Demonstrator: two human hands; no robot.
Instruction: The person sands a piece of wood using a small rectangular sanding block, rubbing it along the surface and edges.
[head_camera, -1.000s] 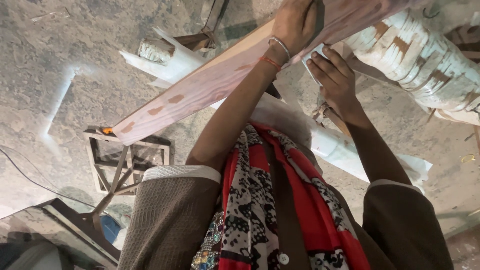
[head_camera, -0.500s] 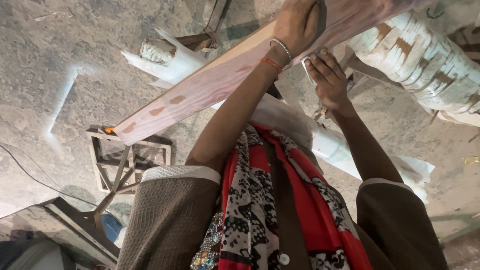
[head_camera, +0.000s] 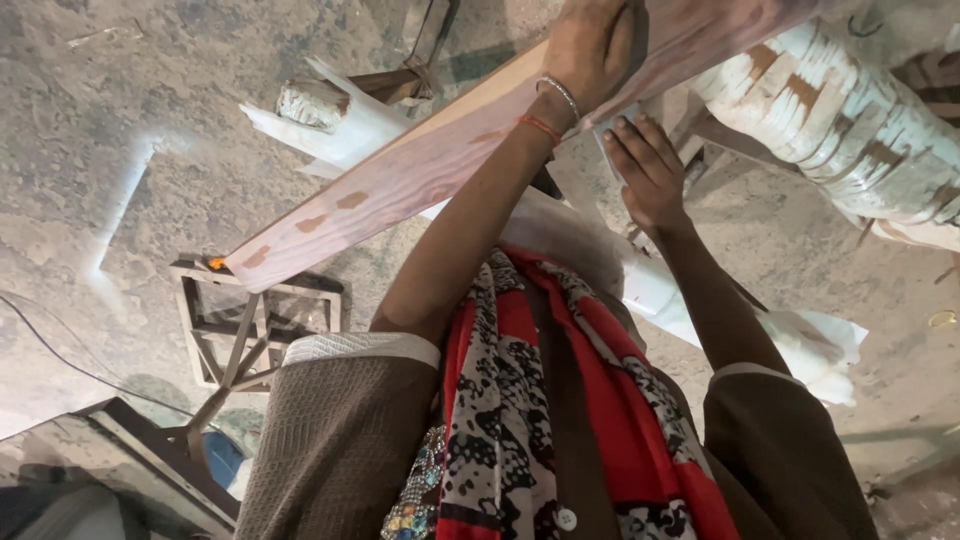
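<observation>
A long board with a pinkish grain and brown patches runs from eight o'clock to two o'clock across the frame, its low end over a metal stand. It looks stiff, thin and light, probably best held near mid-length along the edges. The left hand is clamped over its upper part, fingers curled shut on it. At three o'clock of that grip, the right hand lies open, fingers spread flat on white sheet below.
</observation>
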